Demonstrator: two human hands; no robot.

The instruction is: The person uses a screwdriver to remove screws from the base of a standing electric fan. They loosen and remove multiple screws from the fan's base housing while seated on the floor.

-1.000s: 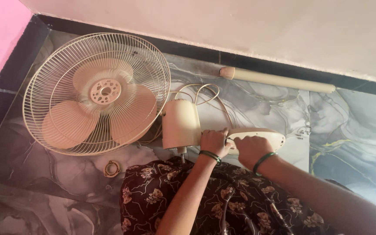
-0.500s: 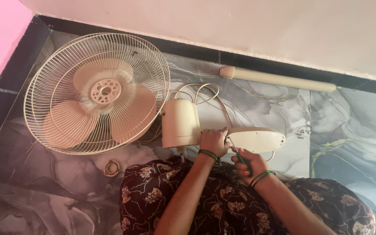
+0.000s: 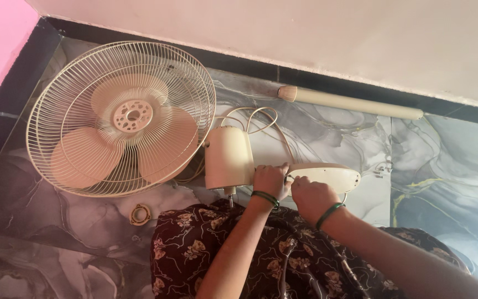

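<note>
A cream pedestal fan lies taken apart on the marble floor. Its wire cage with blades (image 3: 121, 119) is at the left, joined to the motor casing (image 3: 229, 158). An oval cream control housing (image 3: 330, 176) extends right from the casing. My left hand (image 3: 271, 180) grips the housing's left end, right beside the casing. My right hand (image 3: 312, 198) is closed in a fist against the same end, touching the left hand. The green-handled screwdriver it holds is hidden inside the fist.
The fan's cream pole (image 3: 355, 103) lies along the wall's dark skirting. A cream cord (image 3: 261, 119) loops behind the casing. A small round ring (image 3: 140, 214) sits on the floor by my floral-clothed lap (image 3: 239, 254). A small metal part (image 3: 384, 165) lies right of the housing.
My right hand drew back toward my lap, showing a green-handled screwdriver, then returned to the housing's left end. My left hand stayed where it was.
</note>
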